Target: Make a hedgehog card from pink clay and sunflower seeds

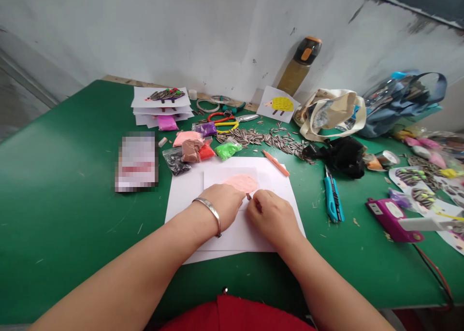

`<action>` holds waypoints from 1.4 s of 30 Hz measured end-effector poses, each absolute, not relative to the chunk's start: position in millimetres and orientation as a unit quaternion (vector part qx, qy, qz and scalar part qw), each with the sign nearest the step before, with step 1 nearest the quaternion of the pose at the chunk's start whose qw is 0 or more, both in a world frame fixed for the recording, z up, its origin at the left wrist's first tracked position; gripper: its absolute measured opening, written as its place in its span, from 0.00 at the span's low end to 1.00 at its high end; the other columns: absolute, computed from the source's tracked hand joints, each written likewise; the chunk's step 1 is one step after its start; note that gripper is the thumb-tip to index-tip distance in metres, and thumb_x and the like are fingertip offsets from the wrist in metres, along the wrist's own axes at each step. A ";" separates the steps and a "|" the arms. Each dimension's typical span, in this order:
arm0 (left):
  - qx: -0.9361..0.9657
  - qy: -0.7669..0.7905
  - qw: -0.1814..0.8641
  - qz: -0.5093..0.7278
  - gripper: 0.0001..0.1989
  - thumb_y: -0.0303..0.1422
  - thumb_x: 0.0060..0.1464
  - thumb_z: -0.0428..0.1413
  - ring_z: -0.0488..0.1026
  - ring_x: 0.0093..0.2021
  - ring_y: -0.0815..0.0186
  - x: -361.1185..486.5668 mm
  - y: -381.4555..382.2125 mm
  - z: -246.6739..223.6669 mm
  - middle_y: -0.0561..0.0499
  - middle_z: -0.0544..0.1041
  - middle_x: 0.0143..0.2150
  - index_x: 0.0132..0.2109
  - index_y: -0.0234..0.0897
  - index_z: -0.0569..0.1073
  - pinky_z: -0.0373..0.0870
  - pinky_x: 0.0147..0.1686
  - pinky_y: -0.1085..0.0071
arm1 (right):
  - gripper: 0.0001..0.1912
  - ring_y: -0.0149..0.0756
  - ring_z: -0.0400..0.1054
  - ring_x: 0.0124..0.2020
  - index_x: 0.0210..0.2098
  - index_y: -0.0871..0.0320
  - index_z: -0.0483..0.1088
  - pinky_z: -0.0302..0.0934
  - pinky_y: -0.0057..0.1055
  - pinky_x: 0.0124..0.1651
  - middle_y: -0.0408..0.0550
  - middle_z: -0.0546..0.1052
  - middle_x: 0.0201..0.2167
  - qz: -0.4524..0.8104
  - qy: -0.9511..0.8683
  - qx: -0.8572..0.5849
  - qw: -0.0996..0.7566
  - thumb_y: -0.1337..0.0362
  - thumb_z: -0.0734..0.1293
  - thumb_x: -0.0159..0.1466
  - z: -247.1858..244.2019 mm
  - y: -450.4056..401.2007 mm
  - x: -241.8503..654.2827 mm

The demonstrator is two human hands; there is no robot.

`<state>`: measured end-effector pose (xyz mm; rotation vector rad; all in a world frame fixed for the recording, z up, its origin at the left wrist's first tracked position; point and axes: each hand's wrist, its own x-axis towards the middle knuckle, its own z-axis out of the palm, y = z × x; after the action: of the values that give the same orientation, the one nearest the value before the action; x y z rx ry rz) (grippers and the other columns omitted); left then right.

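A flat pink modelling-clay shape lies on a white sheet of paper in front of me. Just below its right part, a small brown piece of clay shows between the fingertips of both hands. My left hand, with a silver bracelet at the wrist, is closed with its fingers pointing right at the brown piece and hides part of the pink shape. My right hand is curled, thumb and fingers pinched against the brown piece from the other side. An orange pen-like tool rests on the paper's upper right.
Clay packets, one of them brown and one green, lie beyond the paper among sunflower seeds and scissors. A blue utility knife and a purple glue-gun-like device are on the right. A bottle leans against the wall.
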<state>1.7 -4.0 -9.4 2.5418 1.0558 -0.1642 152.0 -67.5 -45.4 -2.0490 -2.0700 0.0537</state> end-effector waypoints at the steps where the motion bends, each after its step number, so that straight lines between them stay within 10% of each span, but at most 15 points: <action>1: 0.905 0.375 0.191 -0.057 0.13 0.31 0.59 0.46 0.76 0.36 0.59 1.8 -4.1 -9.5 0.45 0.79 0.36 0.38 0.37 0.75 0.68 0.34 0.67 | 0.10 0.31 0.59 0.25 0.24 0.57 0.62 0.41 0.30 0.27 0.43 0.70 0.23 0.018 -0.704 -0.700 0.116 0.66 0.58 0.61 -45.4 -67.7 152.0; 42: 0.907 0.369 0.200 -0.030 0.13 0.34 0.59 0.46 0.75 0.32 0.59 1.7 -3.3 -10.9 0.49 0.78 0.32 0.44 0.42 0.74 0.63 0.28 0.68 | 0.10 0.30 0.58 0.25 0.23 0.57 0.60 0.39 0.30 0.27 0.42 0.69 0.22 0.056 -0.683 -0.722 0.099 0.65 0.58 0.61 -42.1 -60.7 144.1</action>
<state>1.7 -3.3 -10.9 2.5367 1.0320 -0.0828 144.1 -60.7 -42.1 -2.1346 -2.0198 0.1658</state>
